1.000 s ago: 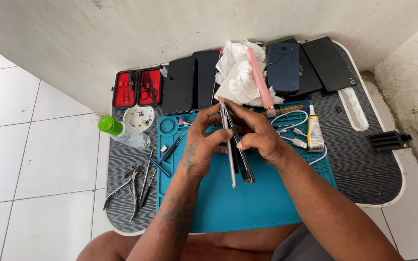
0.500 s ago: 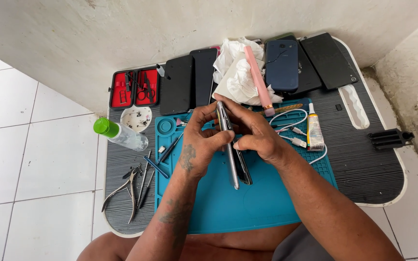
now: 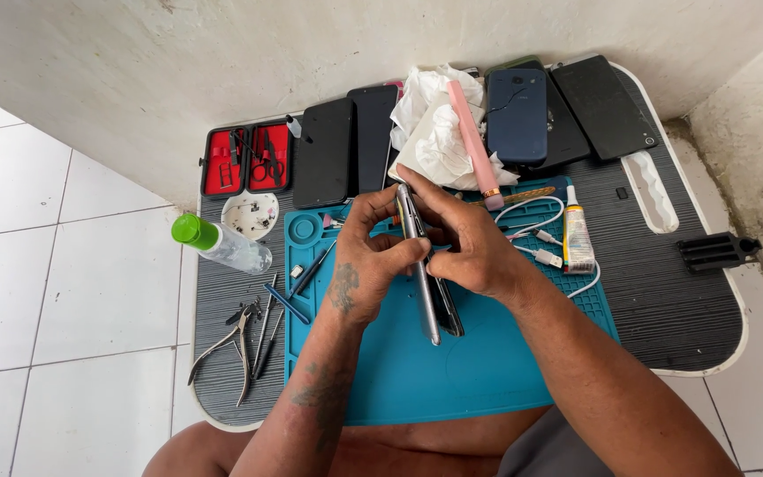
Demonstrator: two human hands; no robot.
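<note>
Now both hands meet over the blue silicone work mat (image 3: 417, 380), clamped on a smartphone (image 3: 419, 265) held on edge so only its thin side faces the camera. The left hand (image 3: 368, 265) wraps the near side, thumb and fingers pinched against the frame; the right hand (image 3: 470, 247) closes from the other side, fingertips pressing along the upper edge. A dark panel sits just behind the silver frame, apparently parted from it at the lower end, though the gap is too thin to judge.

Compared with a second ago, the phone stands a little more upright and the left thumb has crept higher along the seam, while the right hand has barely moved. That suggests the work along the edge is under way, not finished.

Around the mat, on the dark ribbed bench (image 3: 664, 291), lie a green-capped clear bottle (image 3: 222, 246), nippers (image 3: 227, 349), a red tool case (image 3: 247, 159), a glue tube (image 3: 577, 237), a white cable (image 3: 532, 234), crumpled tissue (image 3: 430, 124), and several other phones along the wall side.
</note>
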